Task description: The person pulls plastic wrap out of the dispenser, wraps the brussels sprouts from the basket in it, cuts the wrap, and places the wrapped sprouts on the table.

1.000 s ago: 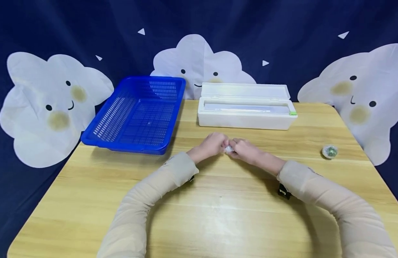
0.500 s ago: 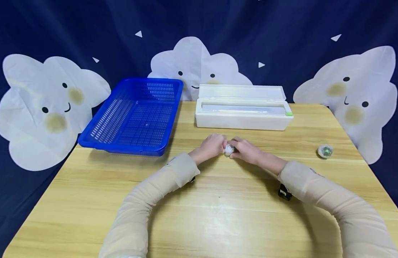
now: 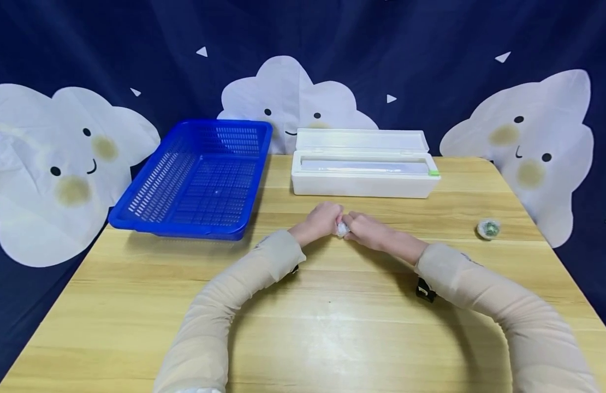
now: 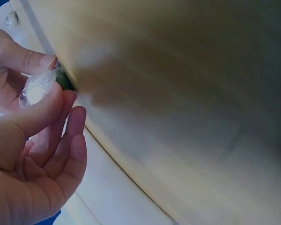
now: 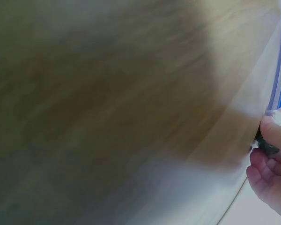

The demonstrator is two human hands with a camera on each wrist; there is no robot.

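Observation:
Both hands meet over the middle of the table around a small green thing wrapped in clear plastic film (image 3: 342,230). My left hand (image 3: 324,219) pinches its film between thumb and index finger; the other fingers curve loosely below, as the left wrist view shows. From the other side my right hand (image 3: 369,231) grips it with thumb and fingers. In the left wrist view, crinkled film (image 4: 36,88) bunches between the two thumbs, and the dark green part (image 4: 63,80) faces the table. Fingers hide most of the wrapped thing in the head view.
A blue plastic basket (image 3: 244,215) stands at the back left. Behind the hands is a long white box (image 3: 362,187) with its lid raised and a roll of film inside. Another film-wrapped green piece (image 3: 488,229) lies on the wooden table (image 3: 327,327) at the right.
Half a second ago the right fingers were spread wider and more of the wrapped piece showed; now they close over it again. The whole head view has shifted slightly.

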